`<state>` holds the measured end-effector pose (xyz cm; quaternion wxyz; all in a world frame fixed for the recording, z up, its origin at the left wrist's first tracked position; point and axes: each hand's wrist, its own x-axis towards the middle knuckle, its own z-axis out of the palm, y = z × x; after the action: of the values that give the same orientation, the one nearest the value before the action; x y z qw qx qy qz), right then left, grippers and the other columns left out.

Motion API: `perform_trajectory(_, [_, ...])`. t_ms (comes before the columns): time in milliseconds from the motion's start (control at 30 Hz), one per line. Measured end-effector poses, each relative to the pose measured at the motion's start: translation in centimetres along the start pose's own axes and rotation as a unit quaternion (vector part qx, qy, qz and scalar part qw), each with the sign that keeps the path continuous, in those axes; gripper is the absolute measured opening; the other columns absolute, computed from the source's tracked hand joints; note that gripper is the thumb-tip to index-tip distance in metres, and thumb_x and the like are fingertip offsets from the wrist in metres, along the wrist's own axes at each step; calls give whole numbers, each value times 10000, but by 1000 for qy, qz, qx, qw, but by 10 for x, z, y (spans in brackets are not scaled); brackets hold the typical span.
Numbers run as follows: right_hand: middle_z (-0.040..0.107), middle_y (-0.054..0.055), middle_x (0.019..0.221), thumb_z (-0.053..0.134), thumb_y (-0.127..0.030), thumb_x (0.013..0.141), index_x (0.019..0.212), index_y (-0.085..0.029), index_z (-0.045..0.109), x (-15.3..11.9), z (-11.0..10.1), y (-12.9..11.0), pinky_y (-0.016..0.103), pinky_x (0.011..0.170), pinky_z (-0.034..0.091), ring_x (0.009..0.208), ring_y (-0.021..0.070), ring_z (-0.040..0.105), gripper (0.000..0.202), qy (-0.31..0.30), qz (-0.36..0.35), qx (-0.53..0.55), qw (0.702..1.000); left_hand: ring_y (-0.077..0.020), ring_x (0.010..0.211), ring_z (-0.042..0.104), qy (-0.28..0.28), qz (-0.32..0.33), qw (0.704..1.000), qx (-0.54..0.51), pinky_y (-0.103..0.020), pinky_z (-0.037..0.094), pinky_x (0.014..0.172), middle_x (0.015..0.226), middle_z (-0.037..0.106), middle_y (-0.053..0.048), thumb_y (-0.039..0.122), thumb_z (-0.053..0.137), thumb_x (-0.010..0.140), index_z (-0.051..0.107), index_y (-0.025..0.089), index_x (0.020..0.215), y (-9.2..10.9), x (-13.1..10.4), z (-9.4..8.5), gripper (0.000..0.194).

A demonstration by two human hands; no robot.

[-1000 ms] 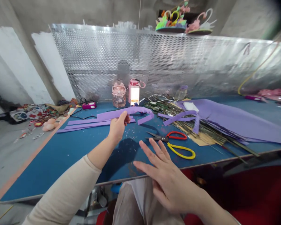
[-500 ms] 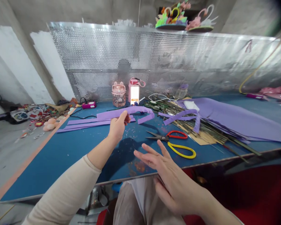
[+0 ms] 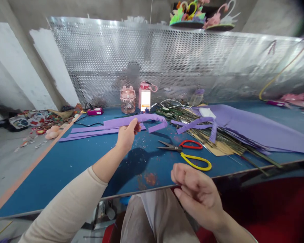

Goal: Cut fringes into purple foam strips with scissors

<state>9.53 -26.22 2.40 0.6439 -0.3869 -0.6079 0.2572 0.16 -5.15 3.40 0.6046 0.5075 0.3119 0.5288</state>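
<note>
My left hand (image 3: 127,135) pinches a purple strip (image 3: 118,122) between thumb and fingers, holding it above the blue table. Gathered folds run along the strip's right part, and its end bends down and back to the left. Several flat purple strips (image 3: 87,135) lie beneath it. My right hand (image 3: 197,192) is at the table's front edge, fingers curled into a loose fist with the palm partly facing me and nothing visible in it. Just beyond it lie scissors (image 3: 177,148) with one red and one yellow handle, their blades parted and pointing left.
Thin green stems (image 3: 233,141) are piled on the right, with loose purple strips (image 3: 199,125) across them. A large purple sheet (image 3: 255,128) lies behind. A pink bottle (image 3: 128,101), a lit phone-like screen (image 3: 145,99) and a magenta box (image 3: 95,111) stand by the perforated metal panel (image 3: 103,60).
My right hand has drawn back from beside the scissors toward the front edge, and its spread fingers have curled in. My left hand still holds the purple strip in nearly the same place.
</note>
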Motion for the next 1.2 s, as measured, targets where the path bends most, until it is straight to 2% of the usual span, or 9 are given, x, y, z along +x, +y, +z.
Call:
perform_trajectory(200, [156, -72, 505, 644, -24, 627, 567, -196, 130, 10, 2, -13, 232, 370, 117, 418, 89, 163, 546, 102, 90, 318, 938, -114, 555, 526, -4, 10, 1000, 6, -235, 374, 540, 568, 598, -26, 453, 599, 716, 633, 143, 582, -2, 1, -2, 340])
perform_trajectory(400, [157, -82, 537, 653, -65, 621, 602, -211, 183, 13, 6, -9, 190, 349, 137, 419, 79, 126, 493, 108, 112, 347, 925, -112, 547, 519, -1, 7, 1000, 1, -240, 371, 539, 568, 598, -21, 447, 605, 711, 639, 146, 592, -3, 1, -2, 325])
perform_trajectory(500, [261, -70, 555, 604, -186, 709, 664, -236, 341, 16, -5, -6, 199, 386, 270, 439, 98, 262, 271, 72, 90, 196, 974, -110, 538, 511, 3, 3, 1000, -1, -241, 367, 534, 564, 598, -20, 447, 611, 700, 640, 146, 590, 0, 0, -1, 322])
perform_trajectory(567, [511, 3, 719, 529, -231, 782, 861, -250, 501, 20, -26, -2, 298, 575, 456, 636, 159, 502, 86, 6, 66, -63, 996, -107, 531, 510, 8, -2, 1000, -6, -240, 364, 530, 559, 596, -18, 447, 612, 694, 636, 147, 585, 2, 0, 0, 320])
perform_trajectory(633, [553, 101, 1202, 503, -233, 813, 1139, -251, 524, 25, -58, 6, 506, 958, 364, 1130, 272, 490, 328, -94, 64, -360, 926, -108, 532, 511, 12, -9, 1000, -9, -239, 363, 530, 558, 595, -19, 447, 612, 693, 634, 147, 585, 3, -1, 1, 319])
perform_trajectory(733, [351, 165, 1453, 432, -341, 853, 1327, -195, 440, 27, -110, 26, 656, 1041, 133, 1356, 363, 237, 496, -161, 133, -597, 774, -112, 538, 506, 5, -8, 1000, -2, -242, 363, 535, 557, 589, -24, 440, 607, 705, 629, 146, 575, 4, -3, 2, 323])
perform_trajectory(800, [367, 175, 1444, 392, -433, 879, 1335, -182, 454, 24, -135, 36, 637, 1043, 188, 1350, 357, 258, 524, -208, 182, -623, 732, -114, 532, 496, -3, 1, 1000, 7, -246, 361, 537, 544, 580, -23, 439, 597, 715, 623, 149, 558, 3, -3, 2, 331])
perform_trajectory(933, [460, 126, 1393, 373, -423, 907, 1307, -196, 506, 25, -151, 36, 535, 1048, 314, 1320, 309, 347, 479, -272, 189, -563, 757, -112, 519, 484, -5, 6, 1000, 12, -251, 358, 540, 525, 571, -19, 448, 586, 722, 616, 154, 535, 0, -2, 1, 349])
perform_trajectory(1200, [521, 99, 1335, 589, -276, 689, 1352, -226, 445, 43, -149, 20, 471, 985, 409, 1186, 338, 501, 680, -234, 233, -516, 790, -107, 521, 490, 2, -6, 1000, 7, -246, 358, 536, 523, 570, -13, 433, 584, 725, 619, 148, 536, 0, -1, 1, 344])
